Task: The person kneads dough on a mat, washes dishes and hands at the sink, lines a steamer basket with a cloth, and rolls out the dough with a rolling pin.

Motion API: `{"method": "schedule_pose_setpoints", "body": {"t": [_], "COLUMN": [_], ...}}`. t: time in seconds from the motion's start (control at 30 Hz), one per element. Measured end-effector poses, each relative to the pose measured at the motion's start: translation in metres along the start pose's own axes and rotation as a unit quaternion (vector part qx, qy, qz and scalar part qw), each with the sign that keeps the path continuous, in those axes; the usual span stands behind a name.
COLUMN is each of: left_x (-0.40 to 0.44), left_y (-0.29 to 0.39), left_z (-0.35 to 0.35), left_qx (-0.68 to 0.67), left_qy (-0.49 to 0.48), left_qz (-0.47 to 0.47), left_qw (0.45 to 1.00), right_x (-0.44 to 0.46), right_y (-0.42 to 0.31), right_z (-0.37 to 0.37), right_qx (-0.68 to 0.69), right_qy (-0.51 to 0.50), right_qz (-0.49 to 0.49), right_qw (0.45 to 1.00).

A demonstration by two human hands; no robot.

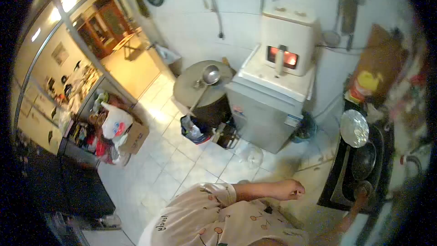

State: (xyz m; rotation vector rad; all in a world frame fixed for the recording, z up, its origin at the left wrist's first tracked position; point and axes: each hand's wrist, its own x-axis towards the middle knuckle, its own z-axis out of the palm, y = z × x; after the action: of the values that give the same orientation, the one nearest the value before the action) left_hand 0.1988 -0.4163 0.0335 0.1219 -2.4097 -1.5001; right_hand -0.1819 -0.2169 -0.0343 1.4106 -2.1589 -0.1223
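On the dark stove (334, 196) at the right lies a dark frying pan (364, 160). My right hand (363, 193) is closed at the pan's near end, where its handle appears to be; the grip is dim and partly blurred. Just beyond the pan sits a shiny, silver, round lid-like thing (354, 128). My left hand (290, 189) hangs in front of my body, left of the stove, its fingers curled in. Nothing shows in that hand, and it touches none of the things around it.
A white air fryer (291, 41) with a glowing window stands on a small fridge (264, 114). Left of it, a ladle (210, 75) rests on a large round-topped container (189, 84). Bags and a cardboard box (135, 137) stand by the doorway. A yellow-topped container (366, 83) is behind the stove.
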Motion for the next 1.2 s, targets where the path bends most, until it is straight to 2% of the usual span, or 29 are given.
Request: {"method": "schedule_pose_setpoints", "body": {"t": [0.03,0.07,0.13,0.17,0.3,0.37,0.43,0.5,0.53,0.57,0.6,0.63,0.67,0.73,0.8,0.9,1.03,1.13,1.2], "left_x": [-0.019,-0.037,-0.074,-0.095,-0.17,-0.218,-0.269,-0.329,-0.363,-0.393,-0.417,-0.443,-0.472,-0.512,-0.538,-0.58,-0.628,-0.672,-0.704], "left_y": [-0.002,-0.001,0.001,0.01,0.022,0.017,0.016,0.013,0.012,0.024,0.041,0.046,0.04,0.045,0.047,0.024,0.014,0.0,0.0], "left_z": [-0.006,-0.014,-0.034,-0.046,-0.079,-0.097,-0.124,-0.147,-0.16,-0.182,-0.202,-0.218,-0.228,-0.252,-0.278,-0.315,-0.385,-0.446,-0.503], "left_qx": [0.01,0.016,0.014,0.01,0.009,0.036,0.029,-0.011,-0.047,0.042,0.059,0.069,0.07,0.069,0.048,0.033,0.041,0.081,0.106], "left_qy": [0.03,0.027,0.035,0.034,0.109,0.125,0.155,0.19,0.213,0.216,0.219,0.23,0.259,0.293,0.323,0.363,0.399,0.42,0.416], "left_qz": [0.024,-0.031,-0.085,-0.114,-0.113,-0.113,-0.122,-0.135,-0.141,-0.138,-0.173,-0.18,-0.19,-0.233,-0.248,-0.245,-0.258,-0.27,-0.291], "left_qw": [0.999,0.999,0.996,0.993,0.988,0.985,0.98,0.972,0.966,0.966,0.958,0.954,0.945,0.925,0.912,0.898,0.879,0.863,0.855], "right_x": [0.005,0.014,0.02,0.019,0.041,0.041,0.043,0.037,0.034,0.031,0.036,0.039,0.049,0.065,0.075,0.098,0.142,0.18,0.216], "right_y": [-0.017,-0.033,-0.064,-0.083,-0.248,-0.317,-0.379,-0.452,-0.478,-0.504,-0.537,-0.566,-0.591,-0.641,-0.688,-0.745,-0.836,-0.93,-0.993], "right_z": [0.005,0.01,0.017,0.015,-0.077,-0.118,-0.167,-0.183,-0.205,-0.226,-0.246,-0.251,-0.286,-0.32,-0.337,-0.367,-0.382,-0.349,-0.356], "right_qx": [0.102,0.202,0.389,0.475,0.521,0.481,0.535,0.65,0.593,0.524,0.621,0.585,0.604,0.586,0.585,0.58,0.604,0.597,0.567], "right_qy": [0.006,0.011,0.011,0.005,0.068,0.065,0.017,-0.083,-0.035,0.026,-0.018,0.02,-0.042,-0.061,-0.02,-0.087,-0.086,-0.086,-0.18], "right_qz": [0.042,0.086,0.178,0.224,0.133,0.073,0.047,0.168,0.083,0.006,0.038,-0.033,-0.044,-0.123,-0.2,-0.258,-0.276,-0.231,-0.116], "right_qw": [0.994,0.975,0.904,0.851,0.84,0.871,0.843,0.737,0.8,0.851,0.783,0.81,0.795,0.799,0.786,0.768,0.743,0.763,0.795]}}
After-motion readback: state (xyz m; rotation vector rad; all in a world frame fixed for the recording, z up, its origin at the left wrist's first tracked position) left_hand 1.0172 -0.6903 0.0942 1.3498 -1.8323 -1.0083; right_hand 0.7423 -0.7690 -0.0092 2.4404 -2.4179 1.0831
